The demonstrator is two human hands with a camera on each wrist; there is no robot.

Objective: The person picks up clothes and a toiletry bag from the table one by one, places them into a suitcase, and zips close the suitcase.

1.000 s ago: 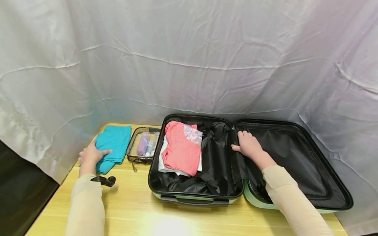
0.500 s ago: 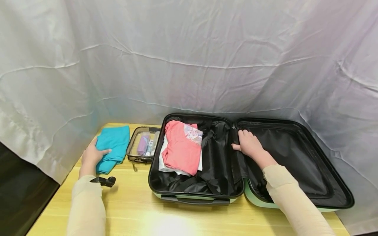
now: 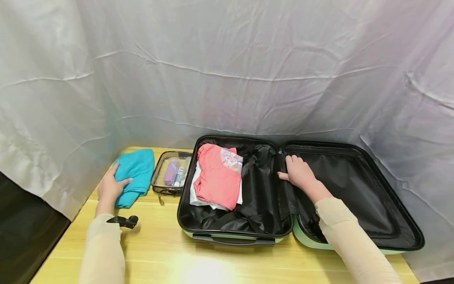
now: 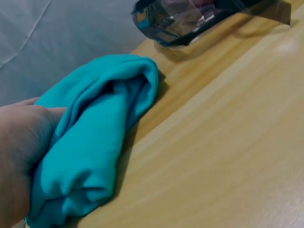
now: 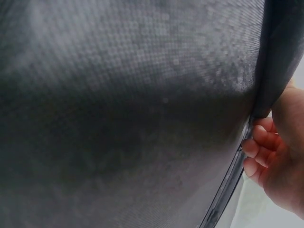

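My left hand (image 3: 110, 188) grips the left side of a folded teal garment (image 3: 138, 171), thumb on its near side and fingers partly hidden behind it. In the left wrist view, the garment (image 4: 95, 137) shows a rolled, bunched fold close over the table. My right hand (image 3: 299, 172) is at the middle seam of an open suitcase (image 3: 234, 237) with black lining. In the right wrist view, the fingers of this hand (image 5: 285, 152) curl at the edge of the dark lining (image 5: 142, 71). A coral shirt (image 3: 218, 177) lies on white clothing (image 3: 196, 195) in the suitcase's left half.
A clear, black-trimmed toiletry pouch (image 3: 161, 173) with bottles inside sits between the teal garment and the suitcase. The suitcase's right half (image 3: 347, 189) lies open on the wooden table (image 3: 156, 244). A pale curtain (image 3: 227, 79) hangs behind and at both sides.
The teal garment has bunched up, its right edge drawing slightly left and its upper left part lifting with my left hand. My right hand keeps its place at the suitcase seam.
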